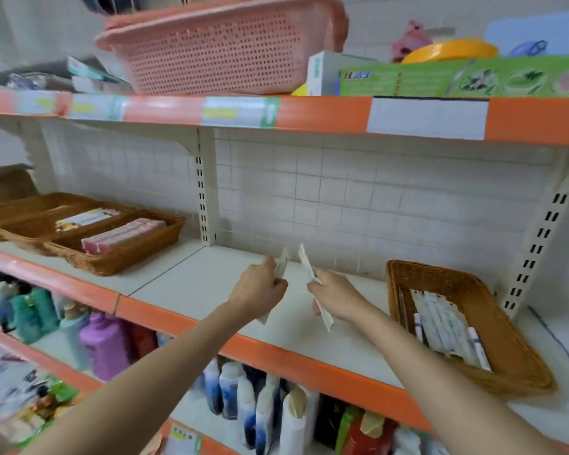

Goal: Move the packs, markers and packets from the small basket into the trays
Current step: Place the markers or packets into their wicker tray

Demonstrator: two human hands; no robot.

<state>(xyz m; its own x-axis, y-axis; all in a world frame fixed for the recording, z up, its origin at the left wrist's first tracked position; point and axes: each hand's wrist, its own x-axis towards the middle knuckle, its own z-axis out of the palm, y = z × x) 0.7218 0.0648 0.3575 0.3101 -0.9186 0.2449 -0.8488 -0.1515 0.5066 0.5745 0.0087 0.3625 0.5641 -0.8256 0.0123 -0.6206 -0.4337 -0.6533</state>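
Observation:
Both my hands are raised over the middle shelf, side by side. My left hand point(263, 292) grips a thin pale packet point(282, 264) that sticks up past my fingers. My right hand point(334, 295) grips a long white packet point(306, 262) that juts out above and below my fist. The small wicker basket point(506, 343) sits to the right on the shelf, holding several white packets and markers point(447, 326). The wicker trays point(135, 247) stand at the left; the nearest holds pink packs point(122, 236), the one behind holds white packs point(86, 219).
The white shelf point(211, 284) has an orange front edge. A pink perforated basket point(224, 44) and green boxes point(457, 78) sit on the shelf above. Bottles point(263, 402) fill the shelf below. White upright brackets stand at the back wall.

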